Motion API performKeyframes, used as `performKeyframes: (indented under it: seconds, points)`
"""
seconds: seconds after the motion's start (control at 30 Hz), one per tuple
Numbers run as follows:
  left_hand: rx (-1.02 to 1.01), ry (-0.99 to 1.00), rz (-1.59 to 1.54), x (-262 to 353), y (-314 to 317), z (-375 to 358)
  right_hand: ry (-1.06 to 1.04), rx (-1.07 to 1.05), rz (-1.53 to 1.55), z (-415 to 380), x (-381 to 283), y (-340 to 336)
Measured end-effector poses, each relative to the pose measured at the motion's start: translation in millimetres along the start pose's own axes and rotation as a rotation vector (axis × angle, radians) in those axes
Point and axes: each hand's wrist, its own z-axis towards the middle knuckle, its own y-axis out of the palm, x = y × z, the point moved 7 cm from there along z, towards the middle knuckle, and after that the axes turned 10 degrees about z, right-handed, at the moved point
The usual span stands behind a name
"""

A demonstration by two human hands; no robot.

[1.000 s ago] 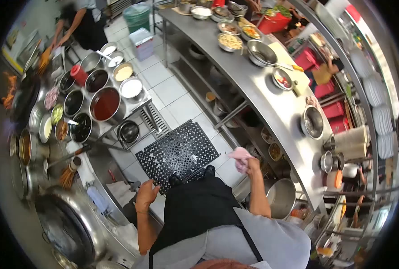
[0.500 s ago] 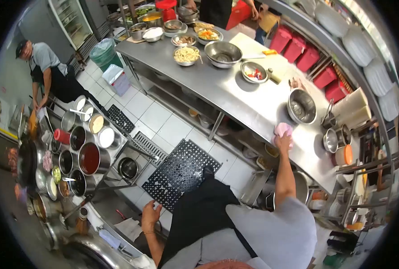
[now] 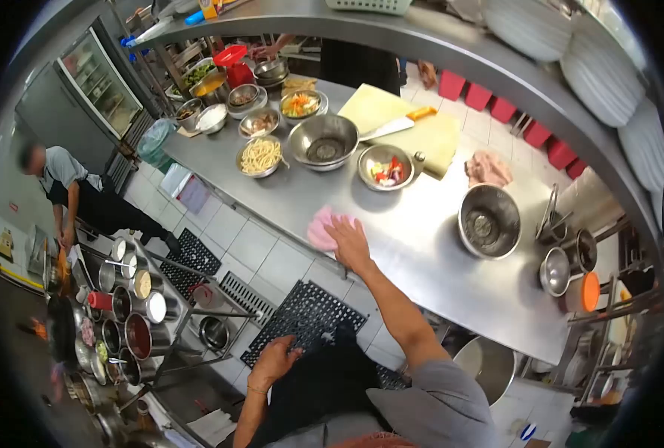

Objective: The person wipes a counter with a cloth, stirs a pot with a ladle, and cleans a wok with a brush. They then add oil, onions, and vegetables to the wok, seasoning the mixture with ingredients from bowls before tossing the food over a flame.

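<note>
Cloth [image 3: 319, 228], pink and bunched, lies at the near edge of the steel tabletop [image 3: 421, 254], pressed flat under the right hand [image 3: 349, 240], whose fingers spread over it rather than pinch it, so the grip is an open palm bearing down, as one holds a rag for wiping. The left hand [image 3: 274, 360] hangs low by the black apron, touching nothing, its fingers loosely apart.

Beyond the cloth, toward the far edge, stand a bowl of noodles [image 3: 260, 156], a large empty steel bowl [image 3: 323, 142] and a small bowl of chopped vegetables [image 3: 385, 168]; they sit back from the near edge, which leaves the strip by the cloth bare. A cutting board [image 3: 403, 128] with an orange-handled knife [image 3: 395, 123] lies at the far edge, and a deep steel bowl [image 3: 488, 220] stands toward the right end. Another person [image 3: 70, 190] bends over pots well apart at the left.
</note>
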Motion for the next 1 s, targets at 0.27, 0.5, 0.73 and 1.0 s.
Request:
performKeyframes:
  seconds: [0.27, 0.5, 0.73, 1.0]
  points:
    - [-0.153, 0.040, 0.020, 6.1, 12.1, 2.0, 0.344, 0.083, 0.021, -0.8, 99.2, -59.7]
    - [0.005, 0.180, 0.062, -23.3, 22.6, -11.4, 0.413, 0.139, -0.066, -45.1, 87.4, -62.4]
    - [0.071, 0.170, -0.117, -95.9, 24.6, -68.0, 0.317, 0.249, -0.217, -184.4, 49.2, -102.3]
    - [0.045, -0.076, -0.525, -227.8, 41.6, -163.3, 1.122, -0.013, -0.276, -295.2, 83.7, -198.3]
